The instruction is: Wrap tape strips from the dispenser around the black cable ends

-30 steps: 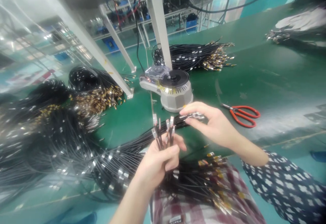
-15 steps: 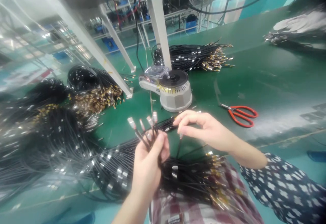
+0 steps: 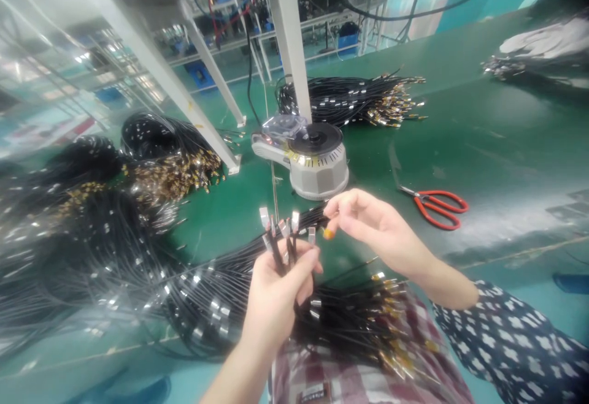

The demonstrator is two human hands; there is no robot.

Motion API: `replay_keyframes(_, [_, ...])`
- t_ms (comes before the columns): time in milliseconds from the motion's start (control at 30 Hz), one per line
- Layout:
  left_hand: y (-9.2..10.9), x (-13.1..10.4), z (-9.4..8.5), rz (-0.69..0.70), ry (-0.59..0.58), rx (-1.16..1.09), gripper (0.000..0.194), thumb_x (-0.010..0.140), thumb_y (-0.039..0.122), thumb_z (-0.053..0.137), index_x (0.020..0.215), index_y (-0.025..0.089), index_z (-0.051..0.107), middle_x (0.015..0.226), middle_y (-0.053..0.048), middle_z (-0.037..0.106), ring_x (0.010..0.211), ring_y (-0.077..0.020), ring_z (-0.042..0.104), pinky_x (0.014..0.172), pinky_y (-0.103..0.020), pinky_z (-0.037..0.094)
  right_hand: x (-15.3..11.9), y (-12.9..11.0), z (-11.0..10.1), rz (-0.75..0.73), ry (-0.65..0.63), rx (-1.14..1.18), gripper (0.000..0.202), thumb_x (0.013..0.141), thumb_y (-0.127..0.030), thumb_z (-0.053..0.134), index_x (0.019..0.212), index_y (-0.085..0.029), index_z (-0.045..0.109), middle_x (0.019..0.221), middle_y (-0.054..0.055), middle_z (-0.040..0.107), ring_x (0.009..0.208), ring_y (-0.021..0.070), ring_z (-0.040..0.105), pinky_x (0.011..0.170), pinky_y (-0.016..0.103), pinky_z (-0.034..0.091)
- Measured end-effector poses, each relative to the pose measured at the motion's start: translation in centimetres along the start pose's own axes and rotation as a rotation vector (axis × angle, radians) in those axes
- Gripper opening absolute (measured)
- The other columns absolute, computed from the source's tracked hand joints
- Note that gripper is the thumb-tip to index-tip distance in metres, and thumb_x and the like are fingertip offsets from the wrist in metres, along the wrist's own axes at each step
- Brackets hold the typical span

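Several black cables stand up out of my left hand, which is closed round them; small white tags sit on their upper ends. Just to the right, my right hand has its thumb and fingers bent together. A small orange piece shows at its fingertips, too blurred to name. Below both hands, a thick bundle of black cables with gold-coloured ends lies across my lap, over a checked cloth. The lower part of the held cables is hidden behind my left hand.
A round white tape dispenser stands on the green table beyond my hands. Red-handled scissors lie to its right. More cable bundles lie behind it and in heaps at the left, near white metal posts.
My left hand has shifted right and slightly down with its cables. A tagged cable that was under my right fingertips now stands beside the left hand's bunch, and an orange piece shows at those fingertips.
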State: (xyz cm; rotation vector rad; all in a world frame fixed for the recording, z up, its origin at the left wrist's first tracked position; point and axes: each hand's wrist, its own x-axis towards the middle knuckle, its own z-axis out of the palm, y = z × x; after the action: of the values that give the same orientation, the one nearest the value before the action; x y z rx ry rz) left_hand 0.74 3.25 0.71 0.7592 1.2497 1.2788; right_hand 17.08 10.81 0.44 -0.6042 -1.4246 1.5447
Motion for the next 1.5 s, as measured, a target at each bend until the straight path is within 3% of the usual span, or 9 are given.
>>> replay_keyframes(200, [-0.2,0.5,-0.1,-0.024,-0.023,-0.083,0.021,0.073,0.026,0.079,0.084,0.013,0.068,0.058,0.001,0.060,0.037,-0.0005,0.035,0.039,-0.017,0.025,-0.7,0.2,0.2,-0.036,-0.074,-0.008,0.010,0.094,-0.023,0.056,0.087,-0.019,0.051,0.099,0.003,0.055,0.075,0.0109,0.065,0.078,0.030,0.053])
replay_keyframes(400, [-0.1,0.3,0.0,-0.040,0.004,-0.084,0.021,0.069,0.025,0.082,0.075,0.012,0.067,0.057,0.001,0.059,0.036,0.0005,0.033,0.039,-0.016,0.024,-1.1,0.1,0.5,-0.076,-0.105,-0.191,0.004,0.094,-0.020,0.054,0.090,-0.019,0.052,0.099,0.003,0.056,0.078,0.0111,0.065,0.076,0.027,0.053])
replay_keyframes(600, [-0.1,0.2,0.2,-0.027,0.054,-0.075,0.022,0.067,0.025,0.082,0.070,0.012,0.066,0.054,0.002,0.057,0.036,0.0003,0.032,0.039,-0.017,0.023,-1.1,0.6,0.9,0.104,0.066,-0.301,0.016,0.094,-0.033,0.054,0.094,-0.018,0.060,0.097,0.005,0.065,0.092,0.0180,0.066,0.084,0.033,0.052])
replay_keyframes(700, [-0.1,0.3,0.2,-0.036,0.049,-0.075,0.021,0.068,0.025,0.082,0.071,0.012,0.066,0.056,0.002,0.057,0.037,0.0002,0.033,0.040,-0.017,0.023,-1.4,0.8,1.3,0.130,0.034,-0.335,0.018,0.090,-0.035,0.060,0.095,-0.018,0.066,0.099,0.006,0.067,0.098,0.0198,0.063,0.090,0.035,0.049])
replay_keyframes(867, [-0.2,0.2,0.1,-0.023,0.001,-0.084,0.022,0.071,0.027,0.081,0.081,0.013,0.067,0.058,0.001,0.058,0.038,-0.0011,0.035,0.040,-0.018,0.024,-1.8,0.5,1.5,0.084,0.097,-0.407,0.011,0.083,-0.025,0.068,0.074,-0.018,0.066,0.085,0.004,0.070,0.084,0.0180,0.064,0.085,0.033,0.049])
replay_keyframes(1000, [-0.3,0.1,0.1,0.011,-0.042,-0.120,0.028,0.076,0.026,0.077,0.099,0.015,0.064,0.064,-0.001,0.064,0.041,-0.0032,0.039,0.042,-0.019,0.028,-1.6,0.1,1.2,0.083,0.181,-0.386,0.012,0.082,-0.026,0.068,0.074,-0.018,0.065,0.081,0.003,0.069,0.081,0.0173,0.063,0.083,0.033,0.048])
replay_keyframes(1200, [-0.4,0.1,0.3,0.019,0.006,-0.083,0.026,0.074,0.023,0.078,0.098,0.014,0.069,0.061,-0.001,0.064,0.038,-0.0022,0.039,0.041,-0.018,0.028,-1.5,-0.3,1.6,0.083,0.088,-0.336,0.012,0.081,-0.021,0.068,0.069,-0.019,0.065,0.074,0.000,0.066,0.076,0.0157,0.061,0.079,0.031,0.047])
replay_keyframes(1333, [-0.5,-0.4,0.4,0.057,0.071,-0.024,0.025,0.073,0.023,0.079,0.096,0.015,0.071,0.063,-0.002,0.067,0.037,-0.0024,0.042,0.041,-0.018,0.032,-1.4,-0.1,1.9,0.097,0.094,-0.328,0.010,0.079,-0.021,0.070,0.069,-0.019,0.066,0.075,0.000,0.067,0.077,0.0163,0.062,0.078,0.032,0.048])
replay_keyframes(1500, [-0.8,-0.7,0.3,0.075,0.072,-0.003,0.023,0.075,0.023,0.078,0.097,0.017,0.072,0.064,-0.001,0.068,0.037,-0.0021,0.044,0.039,-0.016,0.032,-1.4,0.0,1.8,0.110,0.084,-0.353,0.010,0.078,-0.021,0.070,0.069,-0.019,0.066,0.074,0.000,0.067,0.076,0.0163,0.062,0.077,0.032,0.048])
